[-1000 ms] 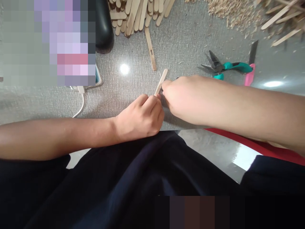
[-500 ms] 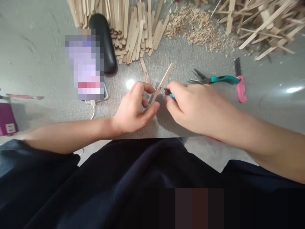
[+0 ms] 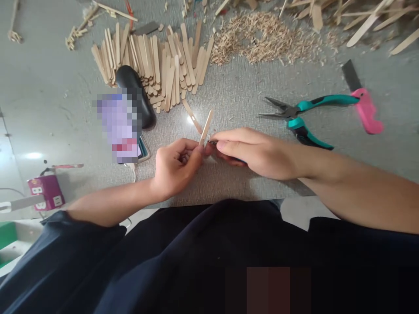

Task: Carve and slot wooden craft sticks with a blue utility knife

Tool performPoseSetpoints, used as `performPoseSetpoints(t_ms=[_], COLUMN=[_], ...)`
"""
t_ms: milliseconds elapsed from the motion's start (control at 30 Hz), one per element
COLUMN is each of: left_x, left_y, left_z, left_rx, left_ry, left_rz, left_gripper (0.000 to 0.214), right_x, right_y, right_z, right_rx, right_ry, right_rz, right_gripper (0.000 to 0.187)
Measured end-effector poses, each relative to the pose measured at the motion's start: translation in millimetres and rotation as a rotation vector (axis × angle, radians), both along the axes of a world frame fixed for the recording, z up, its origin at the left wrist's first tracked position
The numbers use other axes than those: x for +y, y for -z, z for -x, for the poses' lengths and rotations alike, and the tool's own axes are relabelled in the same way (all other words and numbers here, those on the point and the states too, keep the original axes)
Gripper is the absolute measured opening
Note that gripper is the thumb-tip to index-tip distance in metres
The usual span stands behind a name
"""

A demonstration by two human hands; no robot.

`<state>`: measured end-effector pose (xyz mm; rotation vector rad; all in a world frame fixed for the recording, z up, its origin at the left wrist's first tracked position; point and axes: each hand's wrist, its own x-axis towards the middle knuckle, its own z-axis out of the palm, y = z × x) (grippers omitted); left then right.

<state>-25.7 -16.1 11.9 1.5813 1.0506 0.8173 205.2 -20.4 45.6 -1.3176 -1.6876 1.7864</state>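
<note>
My left hand (image 3: 175,168) is closed around the lower end of a wooden popsicle stick (image 3: 207,125), which points up and slightly right. My right hand (image 3: 262,153) grips a small tool (image 3: 212,142) with a dark metal tip and a blue handle, mostly hidden under the fingers. That tip is right beside the stick; whether it touches I cannot tell. Just beyond my hands, another popsicle stick (image 3: 187,109) lies on the table with a slot cut near its lower end.
Popsicle sticks (image 3: 153,56) lie piled behind a black case (image 3: 135,96) and a charging phone (image 3: 121,126). Wood shavings (image 3: 262,37) spread at the back. To the right are teal pliers (image 3: 324,101) and a pink-handled blade (image 3: 368,113); a purple power socket (image 3: 47,192) sits left.
My left fingers have closed on the stick, which was more loosely held. My right hand has moved in against it with the tool. The camera view has shifted too.
</note>
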Motion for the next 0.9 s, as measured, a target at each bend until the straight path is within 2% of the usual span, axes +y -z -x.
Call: performPoseSetpoints(t_ms=[100,233,433,667,767,900], left_x=[-0.3,0.3,2.0,4.6,5.0,5.0], left_y=[-1.7,-3.7,-8.9,-11.8,-11.7,-10.9], left_z=[1.7,1.8,-2.1,-4.6,-4.7,-3.2], left_rx=[0.046,0.098,0.072,0.028,0.005,0.026], left_ry=[-0.002,-0.023,-0.037,-0.053,-0.061,-0.072], left_rz=[-0.019,-0.009,0.064,0.09,0.105,0.144], left_gripper=[0.023,0.022,0.019,0.016,0.016,0.019], right_x=[-3.7,-11.8,-20.2,-27.2,-27.5,-25.2], right_y=[4.7,4.4,9.0,8.4,7.1,5.4], right_z=[-1.9,-0.9,-0.9,3.6,5.5,3.6], right_rx=[0.001,-0.185,-0.399,-0.657,-0.712,-0.73], right_ry=[0.024,0.023,0.0,-0.028,-0.035,0.002], right_rz=[-0.053,-0.223,-0.484,-0.734,-0.785,-0.78], right_gripper=[0.034,0.033,0.037,0.027,0.026,0.039])
